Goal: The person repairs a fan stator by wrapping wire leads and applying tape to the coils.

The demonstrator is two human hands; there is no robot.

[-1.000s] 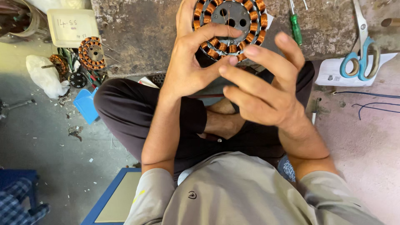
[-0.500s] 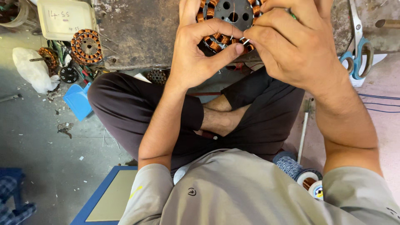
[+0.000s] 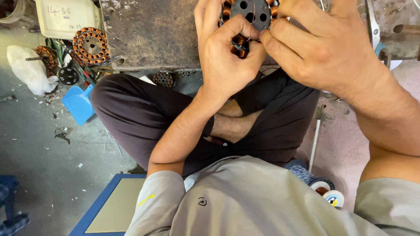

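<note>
A round motor stator (image 3: 252, 13) with copper windings and a dark centre plate with holes is held up at the top of the view, above a worn metal block (image 3: 153, 35). My left hand (image 3: 227, 59) grips its lower left rim, thumb and forefinger pinching at a winding. My right hand (image 3: 321, 48) closes on the lower right rim, fingertips meeting the left thumb at the coils. A thin wire runs across the fingers. I sit cross-legged in dark trousers below.
A second copper-wound stator (image 3: 90, 45) lies left of the block, with a white tray (image 3: 65, 17), a white bag (image 3: 28, 70) and a blue scoop (image 3: 79, 104) nearby. Scissors (image 3: 379, 41) lie at upper right. Wire spools (image 3: 326, 192) and a thin rod (image 3: 316, 140) rest on the right floor.
The view has moved closer and lower on the stator. My right hand has closed in tighter against the left thumb at the lower windings.
</note>
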